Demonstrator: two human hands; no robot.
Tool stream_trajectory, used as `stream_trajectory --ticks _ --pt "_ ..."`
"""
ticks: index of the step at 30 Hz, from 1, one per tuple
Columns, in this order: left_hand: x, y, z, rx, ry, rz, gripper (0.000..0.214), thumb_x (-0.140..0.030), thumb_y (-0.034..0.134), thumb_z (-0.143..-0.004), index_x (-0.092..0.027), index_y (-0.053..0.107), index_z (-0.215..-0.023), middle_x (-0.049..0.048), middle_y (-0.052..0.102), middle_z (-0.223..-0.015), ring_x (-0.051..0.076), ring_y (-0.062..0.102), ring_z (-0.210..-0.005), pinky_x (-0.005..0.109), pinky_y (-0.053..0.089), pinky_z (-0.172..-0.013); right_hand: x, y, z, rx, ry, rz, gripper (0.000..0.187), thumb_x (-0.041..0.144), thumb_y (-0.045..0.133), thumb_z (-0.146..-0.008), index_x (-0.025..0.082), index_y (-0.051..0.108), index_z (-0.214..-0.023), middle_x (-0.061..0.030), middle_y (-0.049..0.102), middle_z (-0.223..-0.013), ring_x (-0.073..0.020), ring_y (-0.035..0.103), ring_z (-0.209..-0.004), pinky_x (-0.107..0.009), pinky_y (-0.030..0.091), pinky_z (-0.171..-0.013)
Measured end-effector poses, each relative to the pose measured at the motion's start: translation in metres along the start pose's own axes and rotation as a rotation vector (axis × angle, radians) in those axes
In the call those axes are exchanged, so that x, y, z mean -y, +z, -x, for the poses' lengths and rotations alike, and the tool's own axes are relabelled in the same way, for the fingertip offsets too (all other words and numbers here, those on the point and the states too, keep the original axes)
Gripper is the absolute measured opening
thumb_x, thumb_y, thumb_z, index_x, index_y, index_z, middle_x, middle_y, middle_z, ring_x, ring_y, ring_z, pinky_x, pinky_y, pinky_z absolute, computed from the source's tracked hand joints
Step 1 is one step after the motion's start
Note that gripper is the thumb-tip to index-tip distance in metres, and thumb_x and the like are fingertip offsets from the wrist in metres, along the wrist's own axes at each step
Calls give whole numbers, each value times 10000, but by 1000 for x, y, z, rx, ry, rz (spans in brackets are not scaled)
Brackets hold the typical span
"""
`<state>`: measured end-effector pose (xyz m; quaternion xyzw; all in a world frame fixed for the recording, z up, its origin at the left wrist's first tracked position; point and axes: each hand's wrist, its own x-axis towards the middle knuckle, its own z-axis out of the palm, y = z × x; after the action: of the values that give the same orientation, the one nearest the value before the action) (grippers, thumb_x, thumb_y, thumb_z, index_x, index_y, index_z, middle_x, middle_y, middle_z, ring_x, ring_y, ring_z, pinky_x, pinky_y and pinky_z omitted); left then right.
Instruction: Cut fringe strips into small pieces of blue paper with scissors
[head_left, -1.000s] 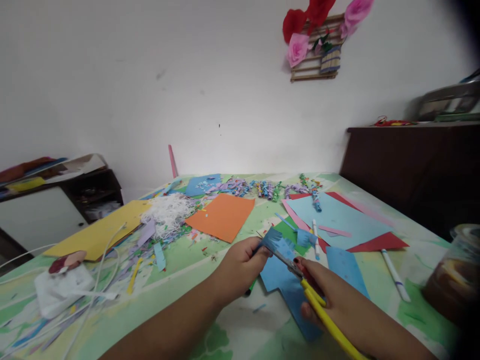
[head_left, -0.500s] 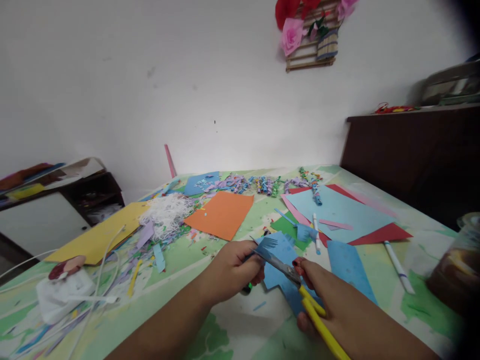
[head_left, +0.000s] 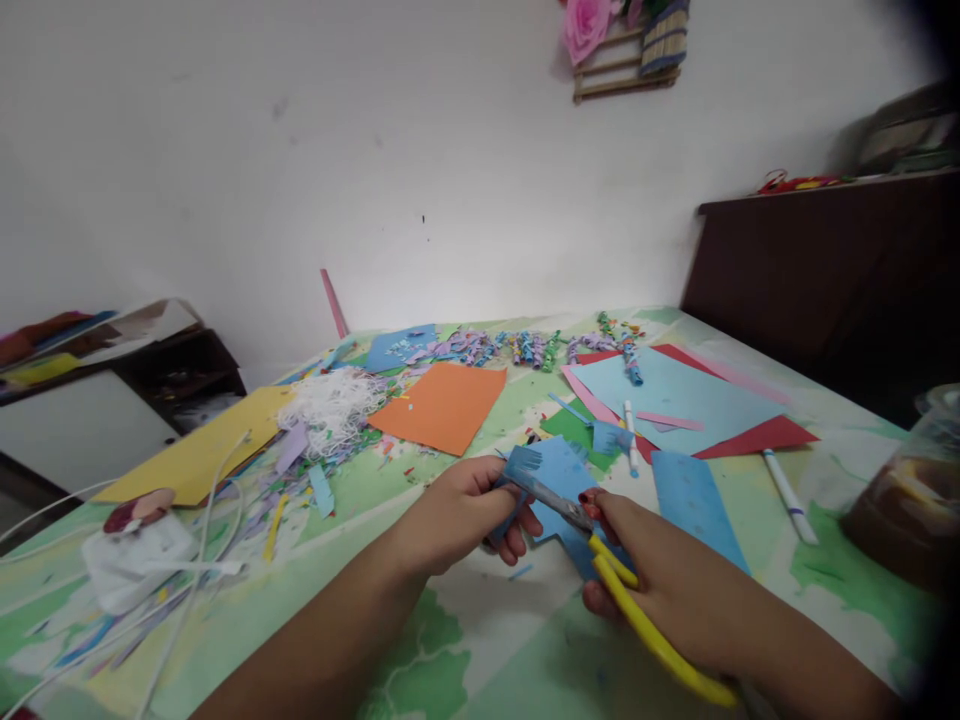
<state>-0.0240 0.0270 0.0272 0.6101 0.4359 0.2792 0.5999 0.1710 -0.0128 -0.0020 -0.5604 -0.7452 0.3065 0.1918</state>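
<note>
My left hand [head_left: 480,505] pinches a small blue paper piece [head_left: 523,462] whose upper edge is cut into a fringe. My right hand [head_left: 626,545] is closed round a pair of scissors with yellow handles [head_left: 652,640]. Their metal blades lie against the fringed paper, close to my left fingertips. Under both hands a blue paper sheet [head_left: 566,465] with a cut-out edge rests on the table, partly hidden by the scissors and my right hand. A fringed blue strip [head_left: 609,437] lies just beyond it, beside a white marker [head_left: 630,440].
An orange sheet [head_left: 442,405], white shredded string [head_left: 334,405] and paper scraps spread left of centre. A light blue sheet [head_left: 697,395] lies on red paper at right. A white marker [head_left: 789,497] and a jar of brown liquid [head_left: 900,500] stand farther right. A white cable [head_left: 201,570] crosses the left.
The scissors' handles have swung lower and to the right, and the blades now look closer together. My left fingers have shifted on the fringed paper. The whole view has tipped down slightly.
</note>
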Motion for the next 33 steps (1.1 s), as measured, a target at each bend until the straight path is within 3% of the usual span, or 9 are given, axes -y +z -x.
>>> stream_trajectory --ticks 4,10,21,28,33 --pt "0 2 1 -79 16 -99 98 -142 429 -658 -146 515 -610 -33 529 -477 51 428 -344 157 337 -352 2 0 0 6 -2 -11 325 347 598 -665 235 450 -932 -23 598 -867 -213 553 -734 -302 394 -653" --pt "-3 2 3 -70 63 -159 186 -157 424 -691 -153 462 -510 -49 445 -414 43 355 -340 161 273 -361 3 0 2 22 -51 -49 312 334 596 -674 232 460 -936 -15 600 -857 -209 555 -738 -283 401 -632" --pt "-6 0 9 -69 156 -296 223 -175 432 -729 -157 451 -508 -51 427 -434 52 359 -392 160 283 -399 1 4 2 -30 -41 -7 404 304 597 -651 231 454 -1021 -61 588 -975 -242 553 -826 -332 415 -696" --pt "-4 -1 11 -19 148 -215 291 -258 436 -772 -156 434 -499 -48 410 -433 55 366 -402 175 300 -419 -2 3 -2 -75 -71 42 406 349 631 -629 231 494 -992 -67 589 -1018 -260 539 -888 -329 405 -727" --pt "-3 -6 10 115 94 -18 262 -296 494 -749 -140 501 -539 -48 436 -376 46 372 -339 170 299 -383 -5 0 -2 -135 -148 93 456 375 659 -607 222 494 -1004 -57 586 -1017 -250 531 -903 -302 406 -731"
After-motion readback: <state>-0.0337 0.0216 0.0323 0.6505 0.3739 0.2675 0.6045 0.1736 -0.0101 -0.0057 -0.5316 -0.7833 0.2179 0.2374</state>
